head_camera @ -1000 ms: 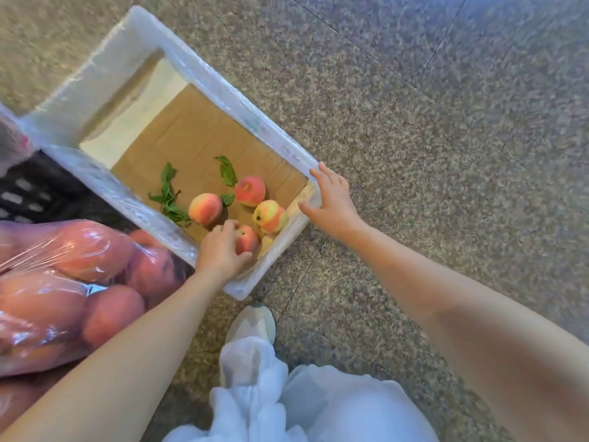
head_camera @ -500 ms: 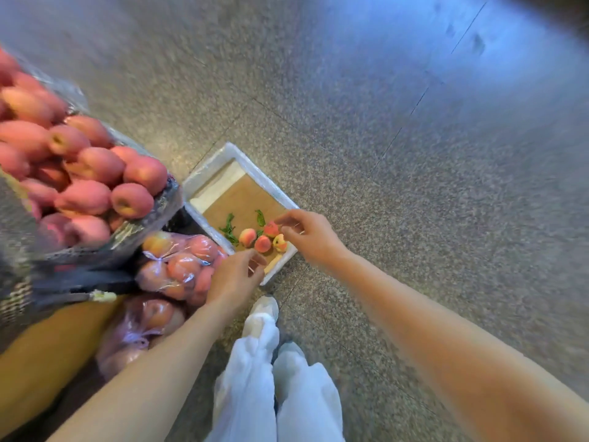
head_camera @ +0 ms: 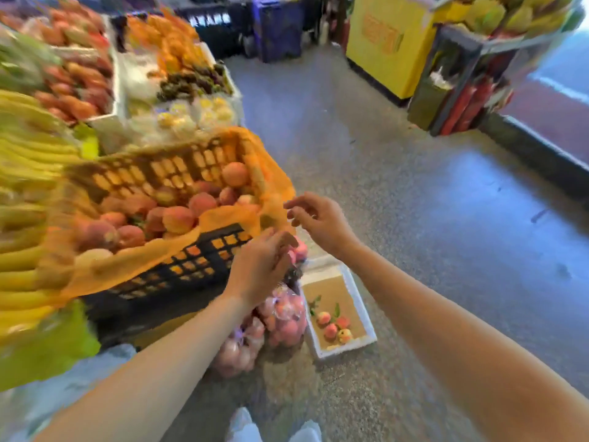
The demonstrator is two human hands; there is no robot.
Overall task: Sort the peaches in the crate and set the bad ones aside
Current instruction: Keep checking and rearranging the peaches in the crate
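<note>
A black crate (head_camera: 204, 266) lined with orange plastic holds several peaches (head_camera: 178, 218) at the left. My left hand (head_camera: 259, 266) hovers at the crate's near right corner with loosely curled fingers and nothing in it. My right hand (head_camera: 318, 218) is raised beside the orange liner's edge, its fingers relaxed and holding nothing. On the floor below stands a white foam box (head_camera: 363, 320) with a cardboard bottom, several small peaches (head_camera: 331, 330) and a few green leaves in it.
Clear bags of peaches (head_camera: 280, 317) lie on the floor between the crate and the foam box. Bananas (head_camera: 28, 173) and other fruit displays fill the left. A yellow stand (head_camera: 382, 43) and a rack are at the back right. My white shoes (head_camera: 245, 425) show at the bottom.
The view has risen from the foam box to the crate. My left hand let go of a peach in the box, and both hands lifted to the crate's corner.
</note>
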